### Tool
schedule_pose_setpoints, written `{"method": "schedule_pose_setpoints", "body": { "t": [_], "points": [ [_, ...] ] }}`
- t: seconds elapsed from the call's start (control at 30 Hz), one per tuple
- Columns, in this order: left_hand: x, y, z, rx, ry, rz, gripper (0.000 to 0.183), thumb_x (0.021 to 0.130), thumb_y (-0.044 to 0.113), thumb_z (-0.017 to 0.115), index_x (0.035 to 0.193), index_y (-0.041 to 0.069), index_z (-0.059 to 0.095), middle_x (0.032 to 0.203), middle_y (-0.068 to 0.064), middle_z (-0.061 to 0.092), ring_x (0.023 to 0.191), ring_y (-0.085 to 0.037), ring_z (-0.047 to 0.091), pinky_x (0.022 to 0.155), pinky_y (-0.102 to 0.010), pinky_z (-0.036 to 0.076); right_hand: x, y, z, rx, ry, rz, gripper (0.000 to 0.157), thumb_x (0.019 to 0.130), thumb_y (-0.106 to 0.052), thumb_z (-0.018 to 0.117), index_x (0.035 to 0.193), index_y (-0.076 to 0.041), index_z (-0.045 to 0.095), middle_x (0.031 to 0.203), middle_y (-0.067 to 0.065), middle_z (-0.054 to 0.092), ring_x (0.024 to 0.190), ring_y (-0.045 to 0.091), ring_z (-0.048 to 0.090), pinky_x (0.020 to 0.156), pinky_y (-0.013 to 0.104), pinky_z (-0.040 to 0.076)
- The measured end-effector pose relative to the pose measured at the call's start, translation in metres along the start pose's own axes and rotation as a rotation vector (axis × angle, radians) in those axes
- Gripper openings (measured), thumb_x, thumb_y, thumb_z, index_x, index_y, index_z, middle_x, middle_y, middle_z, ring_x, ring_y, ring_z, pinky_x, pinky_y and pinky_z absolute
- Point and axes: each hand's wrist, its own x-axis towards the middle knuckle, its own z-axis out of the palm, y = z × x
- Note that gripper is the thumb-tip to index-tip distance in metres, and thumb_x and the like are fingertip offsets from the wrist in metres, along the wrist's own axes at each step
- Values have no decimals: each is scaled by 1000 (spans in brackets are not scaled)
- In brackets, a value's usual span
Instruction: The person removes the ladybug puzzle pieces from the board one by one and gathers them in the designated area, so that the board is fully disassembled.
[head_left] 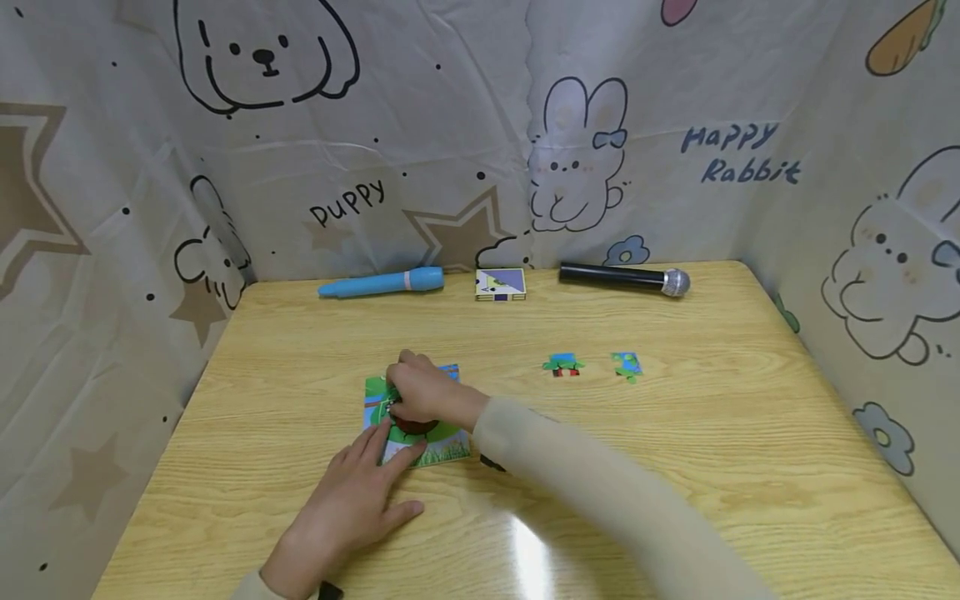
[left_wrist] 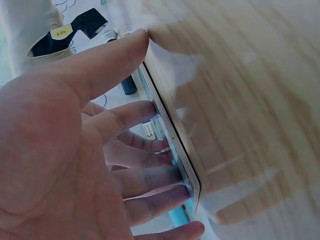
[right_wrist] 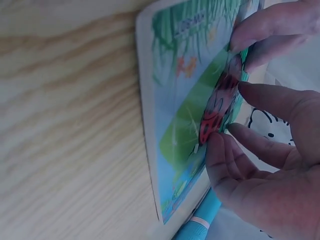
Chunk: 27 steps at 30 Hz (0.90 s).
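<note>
The left hand (head_left: 352, 492) grips nothing, fingers spread and fairly straight, tips on the near side of the ladybird puzzle (head_left: 442, 454), which lies left of centre on the table (head_left: 712, 450). The right hand (head_left: 427, 393) arches over it from the right, fingers bent, tips touching; whether they pinch a piece is unclear.

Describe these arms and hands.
They're a person's bare left hand and right hand. The left sleeve and right sleeve are plain cream. A black device with a yellow label pokes from the right sleeve; a black piece shows near the left.
</note>
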Motion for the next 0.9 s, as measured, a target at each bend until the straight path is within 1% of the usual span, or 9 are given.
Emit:
{"method": "schedule_pose_setpoints", "body": {
  "t": [0.17,0.33,0.4,0.53,0.63,0.73,0.83,0.9],
  "points": [
    [1,0,0,0,0,-12,69,89,50,81,151,28,58,162,-29,41,147,-51,44,110,-68,46,1,-3,1,29,-1,51,37,99,-30,75,130,-11,67,131,8,59,114,22,57,97,31,53],
    [2,0,-1,0,2,-6,72,87,51,83,150,28,58,162,-29,42,146,-51,45,107,-69,48,1,-2,3,67,17,65,39,98,-28,76,130,-10,64,133,9,57,112,21,55,93,30,53],
    [3,0,-1,0,7,-2,73,86,51,84,150,28,58,161,-29,42,145,-51,46,106,-69,49,1,-1,4,67,38,51,40,97,-28,77,130,-9,64,131,8,57,111,20,56,93,30,53],
    [3,1,-1,4,14,1,72,86,51,84,150,27,58,160,-30,43,145,-51,47,106,-68,49,1,4,6,52,91,-9,41,95,-29,79,128,-8,65,124,7,63,106,18,60,92,28,54],
    [3,1,0,13,16,2,72,86,50,83,150,26,59,160,-30,43,145,-51,47,106,-67,50,0,8,7,42,118,-50,43,95,-29,80,130,-8,66,122,6,65,105,16,62,93,27,56],
    [3,1,0,18,14,-3,73,86,51,83,150,26,59,160,-30,43,145,-51,47,106,-67,50,-1,11,8,58,126,-63,48,96,-29,79,137,-9,65,128,7,63,106,15,62,95,26,56],
    [4,1,0,14,8,-11,73,86,51,83,150,26,58,160,-29,42,145,-51,46,106,-67,50,-3,13,8,97,129,-56,49,97,-27,77,141,-9,65,131,8,60,105,15,62,94,27,57],
    [4,1,0,13,6,-14,73,86,52,83,150,26,58,161,-29,42,145,-51,46,107,-67,50,-4,14,8,141,146,-49,44,97,-24,77,138,-10,67,129,9,61,101,15,62,91,27,57]
  ]
}}
